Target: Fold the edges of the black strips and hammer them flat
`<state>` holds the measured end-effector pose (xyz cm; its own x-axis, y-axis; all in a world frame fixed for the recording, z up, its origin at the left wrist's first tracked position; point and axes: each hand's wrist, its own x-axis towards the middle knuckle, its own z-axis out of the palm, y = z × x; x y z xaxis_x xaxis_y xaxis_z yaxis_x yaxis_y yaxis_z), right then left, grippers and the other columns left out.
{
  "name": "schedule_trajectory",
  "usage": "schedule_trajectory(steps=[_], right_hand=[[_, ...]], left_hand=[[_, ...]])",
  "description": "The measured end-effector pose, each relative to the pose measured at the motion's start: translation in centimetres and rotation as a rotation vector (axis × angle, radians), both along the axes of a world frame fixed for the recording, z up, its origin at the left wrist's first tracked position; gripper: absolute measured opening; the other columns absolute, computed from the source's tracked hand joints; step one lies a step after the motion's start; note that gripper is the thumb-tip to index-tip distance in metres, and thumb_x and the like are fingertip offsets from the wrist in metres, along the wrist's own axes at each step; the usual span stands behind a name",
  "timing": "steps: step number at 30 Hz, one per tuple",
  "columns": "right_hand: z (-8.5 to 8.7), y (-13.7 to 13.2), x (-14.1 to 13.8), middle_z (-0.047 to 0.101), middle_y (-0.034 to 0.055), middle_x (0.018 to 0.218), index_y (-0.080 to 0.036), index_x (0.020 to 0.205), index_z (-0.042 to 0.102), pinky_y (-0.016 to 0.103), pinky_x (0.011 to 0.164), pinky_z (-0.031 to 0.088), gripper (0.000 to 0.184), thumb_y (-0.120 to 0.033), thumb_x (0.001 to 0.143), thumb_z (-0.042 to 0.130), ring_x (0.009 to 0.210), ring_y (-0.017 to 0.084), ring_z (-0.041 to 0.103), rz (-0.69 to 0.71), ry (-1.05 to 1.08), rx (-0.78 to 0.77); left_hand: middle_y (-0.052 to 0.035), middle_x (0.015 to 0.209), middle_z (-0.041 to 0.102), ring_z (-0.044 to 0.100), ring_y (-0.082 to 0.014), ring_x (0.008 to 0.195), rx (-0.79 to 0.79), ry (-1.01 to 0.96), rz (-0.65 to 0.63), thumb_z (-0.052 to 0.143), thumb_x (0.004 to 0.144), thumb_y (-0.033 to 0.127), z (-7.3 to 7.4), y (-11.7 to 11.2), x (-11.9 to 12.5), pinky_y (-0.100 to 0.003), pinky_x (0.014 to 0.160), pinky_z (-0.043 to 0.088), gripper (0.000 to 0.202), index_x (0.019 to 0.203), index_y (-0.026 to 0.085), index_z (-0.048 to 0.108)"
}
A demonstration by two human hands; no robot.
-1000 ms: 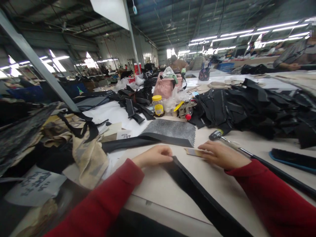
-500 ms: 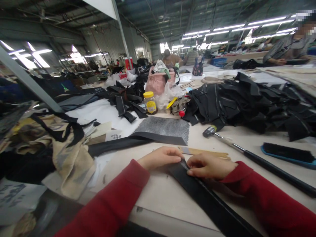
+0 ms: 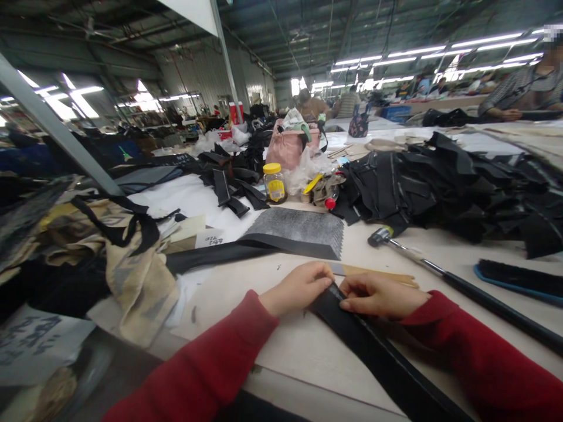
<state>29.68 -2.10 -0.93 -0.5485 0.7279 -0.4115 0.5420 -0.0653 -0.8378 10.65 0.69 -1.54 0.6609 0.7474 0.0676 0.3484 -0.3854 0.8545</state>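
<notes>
A long black strip of fabric or leather runs from between my hands down to the bottom edge, with a folded seam along its right side. My left hand pinches the strip's far end at its left corner. Close beside it, my right hand grips the folded right edge between thumb and fingers. Just beyond my fingers lies a flat tan and grey stick. Behind that rests a grey textured piece with zigzag edges, with a black band along its near side.
On the right lie a black-handled hammer and a blue brush. Black strips are heaped behind them. A yellow-lidded jar and a pink bag stand farther back. A beige cloth bag lies left. A co-worker sits far right.
The whole view has shifted slightly, so things appear a little farther right. Both hands keep their hold on the strip's end, with hardly any movement between them.
</notes>
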Motion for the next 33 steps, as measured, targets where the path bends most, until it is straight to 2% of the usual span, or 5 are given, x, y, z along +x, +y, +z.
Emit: schedule_trajectory(steps=[13,19,25,29,33], right_hand=[[-0.2,0.1,0.2,0.045,-0.0044,0.064,-0.014,0.086,0.056,0.019,0.048,0.030,0.044,-0.054,0.069,0.060,0.054,0.006,0.039,0.008,0.094,-0.027],[-0.6,0.3,0.1,0.050,-0.0013,0.070,-0.014,0.091,0.058,0.022,0.056,0.039,0.045,-0.056,0.075,0.052,0.061,0.009,0.047,-0.021,0.141,-0.026],[-0.5,-0.4,-0.2,0.057,0.0026,0.079,-0.016,0.107,0.057,0.026,0.062,0.039,0.039,-0.036,0.073,0.059,0.070,0.015,0.051,-0.011,-0.157,0.371],[-0.1,-0.7,-0.7,0.057,0.0035,0.082,-0.016,0.114,0.054,0.027,0.063,0.039,0.041,-0.028,0.075,0.054,0.072,0.015,0.052,0.064,-0.197,0.445],[0.0,-0.6,-1.1,0.055,0.0015,0.079,-0.019,0.102,0.059,0.025,0.062,0.038,0.030,-0.020,0.074,0.051,0.069,0.014,0.050,0.112,-0.159,0.510]], left_hand=[[0.0002,0.078,0.058,0.052,-0.0119,0.074,-0.351,-0.119,-0.105,0.056,0.074,0.019,0.5,0.9,-1.4,-0.022,0.073,0.039,0.011,0.082,0.013,0.060],[0.0001,0.075,0.057,0.051,-0.0107,0.069,-0.221,-0.097,-0.033,0.051,0.073,0.013,0.1,0.9,-1.2,-0.020,0.065,0.039,0.011,0.080,0.013,0.060],[-0.0005,0.078,0.059,0.053,-0.0131,0.074,0.172,0.218,-0.035,0.049,0.069,0.008,-0.5,2.0,-2.2,-0.021,0.068,0.040,0.018,0.079,0.015,0.062],[-0.0012,0.082,0.061,0.055,-0.0135,0.077,0.204,0.268,-0.085,0.046,0.072,0.008,-0.7,2.6,-2.7,-0.022,0.070,0.041,0.021,0.084,0.015,0.062],[-0.0014,0.083,0.061,0.055,-0.0134,0.078,0.218,0.268,-0.133,0.046,0.071,0.006,-0.7,2.9,-2.7,-0.022,0.072,0.041,0.022,0.085,0.015,0.062]])
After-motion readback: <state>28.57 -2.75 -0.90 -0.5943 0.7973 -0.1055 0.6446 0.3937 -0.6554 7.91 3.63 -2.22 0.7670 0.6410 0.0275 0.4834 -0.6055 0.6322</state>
